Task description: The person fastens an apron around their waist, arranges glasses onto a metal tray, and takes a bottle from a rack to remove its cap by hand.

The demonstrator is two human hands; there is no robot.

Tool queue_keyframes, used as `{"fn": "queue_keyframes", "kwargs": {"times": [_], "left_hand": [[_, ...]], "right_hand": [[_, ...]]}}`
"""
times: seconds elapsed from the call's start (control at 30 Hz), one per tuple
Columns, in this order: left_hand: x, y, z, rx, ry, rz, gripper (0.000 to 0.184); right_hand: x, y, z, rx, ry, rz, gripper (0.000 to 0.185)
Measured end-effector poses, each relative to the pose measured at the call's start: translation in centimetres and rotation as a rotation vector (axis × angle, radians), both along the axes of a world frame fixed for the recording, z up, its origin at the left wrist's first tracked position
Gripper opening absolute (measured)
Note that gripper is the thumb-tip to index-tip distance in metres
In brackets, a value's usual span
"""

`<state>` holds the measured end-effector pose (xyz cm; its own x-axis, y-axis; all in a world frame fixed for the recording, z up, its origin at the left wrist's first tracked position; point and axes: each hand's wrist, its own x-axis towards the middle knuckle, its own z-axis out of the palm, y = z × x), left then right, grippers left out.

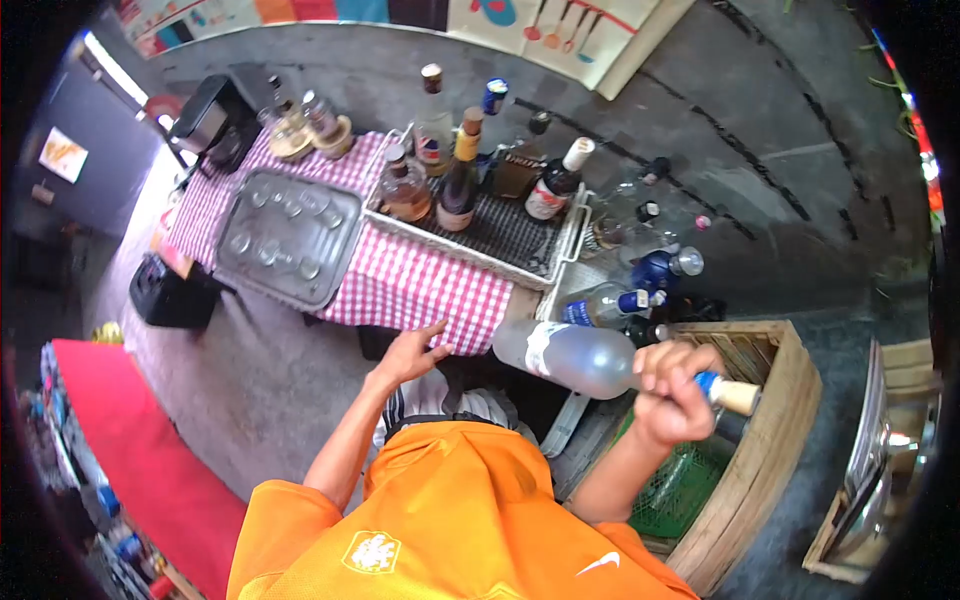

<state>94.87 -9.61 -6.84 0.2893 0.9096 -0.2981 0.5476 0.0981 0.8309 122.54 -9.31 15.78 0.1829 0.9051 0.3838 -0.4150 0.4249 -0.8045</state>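
Note:
A large clear bottle (585,358) with a pale label and a cork-like stopper lies nearly level in the air. My right hand (680,392) is wrapped round its neck, just below the blue band. The bottle's base points left, near the corner of the red-and-white checkered cloth (425,275). My left hand (413,355) is at the cloth's front edge with its fingers apart and nothing in them. Behind the cloth's edge stands a white wicker basket (460,243) holding several bottles, among them a dark one with a white cap (553,185).
A metal tray (287,237) with several small glasses lies on the cloth, a black coffee maker (215,125) behind it. More bottles (603,303) stand right of the basket. A wooden crate (765,460) is at my right, a red surface (150,460) at far left.

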Motion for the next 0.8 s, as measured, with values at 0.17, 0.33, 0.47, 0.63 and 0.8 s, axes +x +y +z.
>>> {"fn": "queue_keyframes", "kwargs": {"times": [0.17,0.33,0.47,0.63,0.8], "left_hand": [[-4.3,-8.7,2.2,-0.127,0.094,0.284,0.051],[-5.6,-17.2,2.0,-0.294,0.197,0.502,0.051],[-6.4,-20.7,1.2,-0.327,0.206,0.525,0.051],[-8.8,-19.9,0.2,-0.382,0.203,0.454,0.049],[-14.0,-18.8,-0.1,-0.235,0.128,0.452,0.05]], "right_hand": [[-3.5,-3.5,-6.1,-0.189,0.004,0.008,0.016],[-4.1,-6.3,-11.5,-0.361,-0.079,0.067,0.018],[-4.5,-7.7,-12.9,-0.487,-0.087,0.097,0.019],[-5.5,-9.9,-13.5,-0.424,-0.284,-0.033,0.019],[-8.6,-11.1,-12.8,-0.413,-0.172,-0.225,0.017]]}}
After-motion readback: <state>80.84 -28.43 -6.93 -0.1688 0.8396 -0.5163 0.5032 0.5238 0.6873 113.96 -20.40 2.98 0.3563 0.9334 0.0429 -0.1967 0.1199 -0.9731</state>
